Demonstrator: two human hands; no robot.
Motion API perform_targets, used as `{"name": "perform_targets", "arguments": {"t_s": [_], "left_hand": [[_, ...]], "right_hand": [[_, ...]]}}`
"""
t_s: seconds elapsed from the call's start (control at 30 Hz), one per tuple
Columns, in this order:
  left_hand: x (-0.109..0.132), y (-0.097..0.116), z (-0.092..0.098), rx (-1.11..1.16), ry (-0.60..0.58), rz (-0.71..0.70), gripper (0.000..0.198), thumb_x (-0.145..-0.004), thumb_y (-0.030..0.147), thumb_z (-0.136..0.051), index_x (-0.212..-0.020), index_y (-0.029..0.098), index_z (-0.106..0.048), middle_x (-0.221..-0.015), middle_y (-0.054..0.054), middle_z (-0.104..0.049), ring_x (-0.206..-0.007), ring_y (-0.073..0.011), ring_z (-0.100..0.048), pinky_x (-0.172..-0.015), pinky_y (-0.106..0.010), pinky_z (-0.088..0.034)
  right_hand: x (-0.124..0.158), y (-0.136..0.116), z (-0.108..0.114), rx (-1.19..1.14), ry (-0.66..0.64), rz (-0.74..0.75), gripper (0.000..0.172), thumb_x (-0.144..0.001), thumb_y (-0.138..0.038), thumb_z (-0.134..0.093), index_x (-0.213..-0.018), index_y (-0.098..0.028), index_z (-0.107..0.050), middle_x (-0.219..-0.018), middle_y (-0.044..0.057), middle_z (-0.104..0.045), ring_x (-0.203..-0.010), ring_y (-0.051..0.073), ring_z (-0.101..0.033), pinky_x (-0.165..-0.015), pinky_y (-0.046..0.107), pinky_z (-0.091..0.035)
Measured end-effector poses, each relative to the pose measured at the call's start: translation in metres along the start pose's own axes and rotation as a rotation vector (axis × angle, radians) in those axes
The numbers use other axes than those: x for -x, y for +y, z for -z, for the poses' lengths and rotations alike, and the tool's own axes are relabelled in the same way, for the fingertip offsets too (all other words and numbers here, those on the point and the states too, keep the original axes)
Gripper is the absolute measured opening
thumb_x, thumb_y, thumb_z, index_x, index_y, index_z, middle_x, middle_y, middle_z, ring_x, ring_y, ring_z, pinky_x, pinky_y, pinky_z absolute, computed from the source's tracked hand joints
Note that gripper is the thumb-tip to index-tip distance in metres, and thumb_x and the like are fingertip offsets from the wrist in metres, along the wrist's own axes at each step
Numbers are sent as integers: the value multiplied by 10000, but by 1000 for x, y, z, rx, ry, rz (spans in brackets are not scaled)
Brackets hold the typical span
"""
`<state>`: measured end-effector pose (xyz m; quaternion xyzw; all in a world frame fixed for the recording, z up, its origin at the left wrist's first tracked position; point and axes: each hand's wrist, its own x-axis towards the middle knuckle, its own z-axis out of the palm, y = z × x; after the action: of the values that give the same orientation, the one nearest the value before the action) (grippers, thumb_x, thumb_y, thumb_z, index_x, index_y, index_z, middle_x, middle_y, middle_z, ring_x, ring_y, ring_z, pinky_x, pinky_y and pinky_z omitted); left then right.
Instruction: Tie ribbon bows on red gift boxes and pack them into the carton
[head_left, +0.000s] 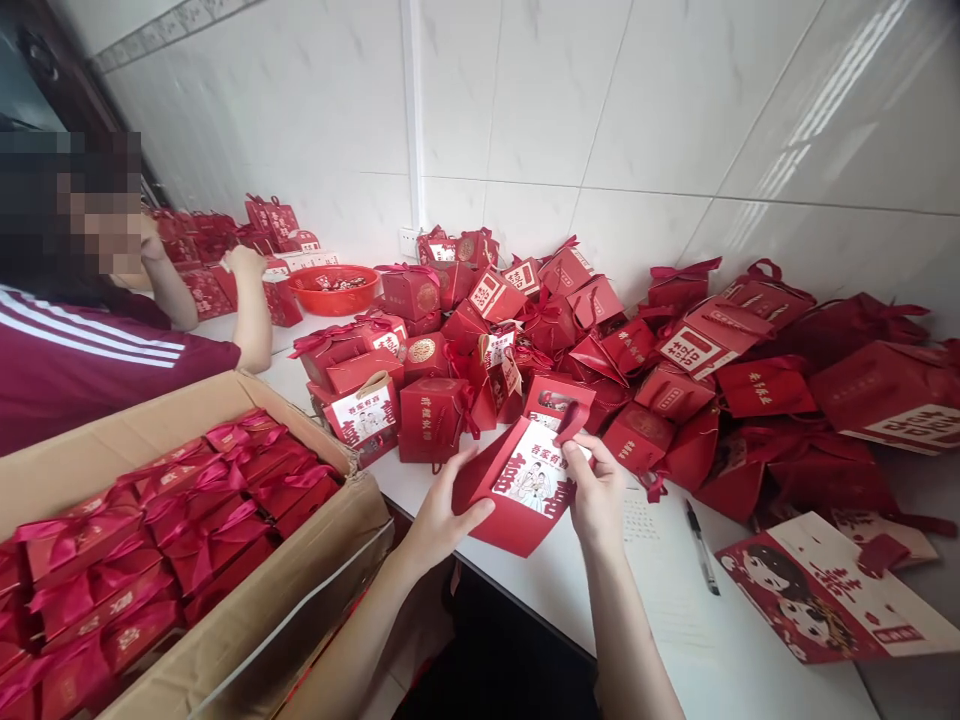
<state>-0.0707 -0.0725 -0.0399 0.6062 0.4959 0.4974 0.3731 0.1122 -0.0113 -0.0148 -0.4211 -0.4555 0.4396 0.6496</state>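
Note:
A red gift box point(517, 530) with a white panel, showing a printed couple and red characters, is tilted in front of me over the table edge. My left hand point(450, 505) grips its left side, thumb on the front and the other fingers partly hidden behind. At the top right corner, my right hand point(596, 490) pinches the dark red ribbon handle point(574, 422). Through the window near the top, small contents show, too small to name. Just beyond my hands, a large pile of red gift boxes point(431, 420) covers the back of the table.
On my left stands an open cardboard carton point(315, 545) holding rows of ribboned red boxes. Behind it sits another person point(90, 340), one arm raised near an orange-red basin point(334, 288). A black pen point(702, 550) and a flat printed bag point(832, 595) lie on the right.

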Motion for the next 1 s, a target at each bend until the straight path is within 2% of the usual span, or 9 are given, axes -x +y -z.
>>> {"name": "perform_targets", "arguments": {"t_s": [0.17, 0.3, 0.4, 0.6, 0.83, 1.0], "left_hand": [[-2, 17, -12, 116, -13, 9, 562, -760, 428, -639, -1238, 227, -424, -1248, -108, -551, -1135, -273, -538, -938, -398, -475], [2, 26, -27, 200, 51, 32, 507, -769, 451, -617, -1191, 224, -450, -1192, -104, -587, -1071, -262, -579, -879, -367, -510], [7, 36, -40, 238, 106, 57, 481, -772, 459, -608, -1159, 213, -466, -1187, -105, -589, -1059, -261, -587, -864, -355, -516], [14, 54, -64, 239, 205, 113, 420, -798, 423, -589, -1140, 201, -486, -1204, -95, -582, -1086, -261, -571, -850, -328, -508], [15, 62, -77, 208, 264, 98, 407, -796, 400, -596, -1134, 193, -501, -1177, -97, -600, -1066, -251, -583, -857, -329, -502], [13, 65, -69, 55, 346, 33, 488, -773, 373, -630, -1202, 207, -468, -1224, -95, -562, -1117, -251, -548, -938, -371, -461]], "right_hand": [[-9, -36, 7, 175, -65, 117, 263, -697, -426, -661, -814, -192, -637, -765, 31, -642, -614, 156, -560, -533, 263, -440], [-20, -62, 14, 347, -245, 229, 215, -734, -402, -612, -762, -194, -660, -717, 22, -642, -635, 163, -562, -553, 261, -424], [-25, -73, 19, 371, -329, 226, 237, -743, -412, -595, -774, -186, -658, -695, 19, -629, -590, 146, -535, -500, 239, -391], [-28, -80, 27, 325, -379, 152, 224, -754, -394, -584, -756, -172, -609, -646, -15, -561, -499, 91, -440, -431, 194, -330], [-38, -80, 39, 280, -451, 152, 227, -778, -398, -571, -790, -177, -619, -649, -22, -563, -490, 83, -440, -427, 187, -344], [-49, -80, 52, 197, -602, 161, 287, -812, -383, -566, -1051, -225, -580, -917, 14, -637, -707, 130, -574, -578, 217, -454]]}}
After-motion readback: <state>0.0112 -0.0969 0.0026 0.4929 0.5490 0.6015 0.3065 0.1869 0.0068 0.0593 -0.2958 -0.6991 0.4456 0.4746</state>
